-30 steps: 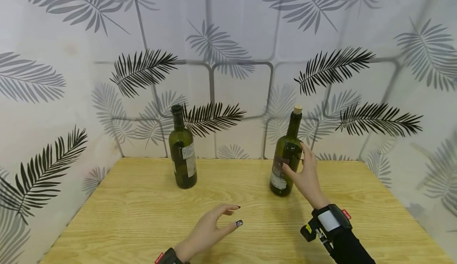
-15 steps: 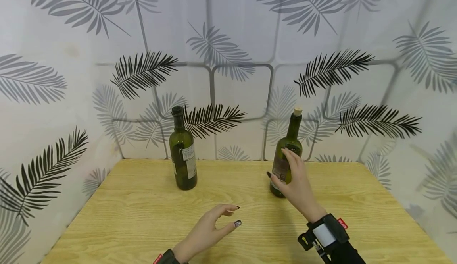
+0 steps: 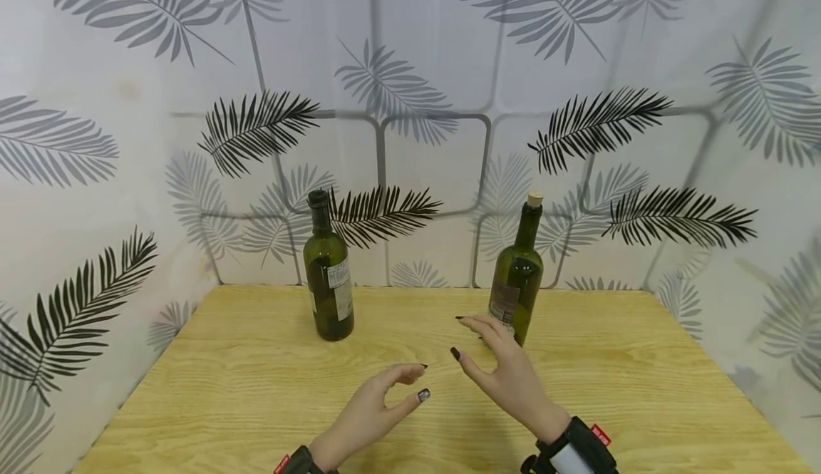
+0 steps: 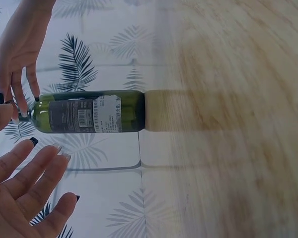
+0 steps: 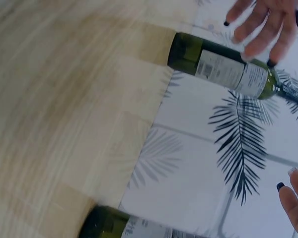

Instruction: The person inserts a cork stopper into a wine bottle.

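Note:
Two green glass wine bottles stand upright on a wooden table. The left bottle [image 3: 327, 267] has a whitish label, and the right bottle [image 3: 527, 274] has a dark label with a cork [image 3: 535, 199] in its neck. My left hand [image 3: 372, 410] hovers near the middle front, fingers loosely bent, thumb apart, holding nothing. My right hand [image 3: 513, 381] holds nothing either, its fingers spread in front of the right bottle, hiding part of its base. In the left wrist view that bottle [image 4: 72, 114] shows its barcode label. The right wrist view shows the left bottle [image 5: 221, 67].
The light wooden table [image 3: 256, 395] reaches back to a wall covering [image 3: 423, 46] with grey and black leaf prints. Both bottles stand towards its back edge. A black band [image 3: 574, 449] with a device is strapped on the right wrist.
My right hand has come away from the right bottle and moved towards me and to the left. The bottle stays where it stood. The left hand has hardly moved.

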Demonstrator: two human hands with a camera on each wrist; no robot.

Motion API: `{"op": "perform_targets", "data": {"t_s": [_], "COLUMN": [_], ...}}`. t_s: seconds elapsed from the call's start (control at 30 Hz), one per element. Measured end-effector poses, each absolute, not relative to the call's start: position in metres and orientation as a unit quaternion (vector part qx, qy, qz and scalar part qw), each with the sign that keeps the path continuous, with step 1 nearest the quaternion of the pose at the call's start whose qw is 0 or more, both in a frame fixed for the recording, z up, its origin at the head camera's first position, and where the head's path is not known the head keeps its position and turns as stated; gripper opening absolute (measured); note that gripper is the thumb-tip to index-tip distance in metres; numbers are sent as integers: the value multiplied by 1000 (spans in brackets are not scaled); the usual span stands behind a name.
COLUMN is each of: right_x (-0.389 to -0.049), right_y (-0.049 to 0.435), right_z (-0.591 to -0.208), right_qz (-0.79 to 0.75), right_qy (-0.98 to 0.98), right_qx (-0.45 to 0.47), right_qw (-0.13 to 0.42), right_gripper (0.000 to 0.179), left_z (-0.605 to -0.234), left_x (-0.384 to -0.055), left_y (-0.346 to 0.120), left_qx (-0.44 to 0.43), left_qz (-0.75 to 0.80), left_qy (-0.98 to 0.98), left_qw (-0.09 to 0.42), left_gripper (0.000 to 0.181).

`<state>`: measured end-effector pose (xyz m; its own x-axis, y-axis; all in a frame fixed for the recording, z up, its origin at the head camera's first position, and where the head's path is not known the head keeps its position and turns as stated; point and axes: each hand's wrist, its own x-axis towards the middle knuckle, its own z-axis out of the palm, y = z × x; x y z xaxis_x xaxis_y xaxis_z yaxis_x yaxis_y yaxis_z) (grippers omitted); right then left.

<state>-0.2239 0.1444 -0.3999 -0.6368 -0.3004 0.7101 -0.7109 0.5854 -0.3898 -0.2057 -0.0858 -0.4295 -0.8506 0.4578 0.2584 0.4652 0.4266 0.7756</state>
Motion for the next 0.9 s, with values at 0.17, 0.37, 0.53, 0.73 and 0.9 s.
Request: {"op": "perform_targets", "data": {"t_s": [0.17,0.37,0.53,0.73,0.9], "right_x": [-215,-202,-196,-193,-191], "right_y": [135,130,128,123,119], "right_z": [-411,-419,-423,-431,-433], "right_qz": [356,363,372,389,396], "right_qy": [-842,-851,-843,-833,-829], "right_qx": [303,300,326,344,352], "right_qw": [269,233,210,191,179], "right_gripper": [46,45,39,29,26], "left_z": [-426,-424,-422,-416,-411], "left_x": [-208,-210,-211,-213,-217], "left_y": [-86,-87,-87,-90,-94], "left_qx": [-279,-277,-275,-268,-257], "left_qz": [-447,-435,-436,-444,-463], "left_qy": [-849,-856,-855,-852,-842], "left_qw": [29,42,53,72,103], "left_gripper": [48,48,46,43,38]}}
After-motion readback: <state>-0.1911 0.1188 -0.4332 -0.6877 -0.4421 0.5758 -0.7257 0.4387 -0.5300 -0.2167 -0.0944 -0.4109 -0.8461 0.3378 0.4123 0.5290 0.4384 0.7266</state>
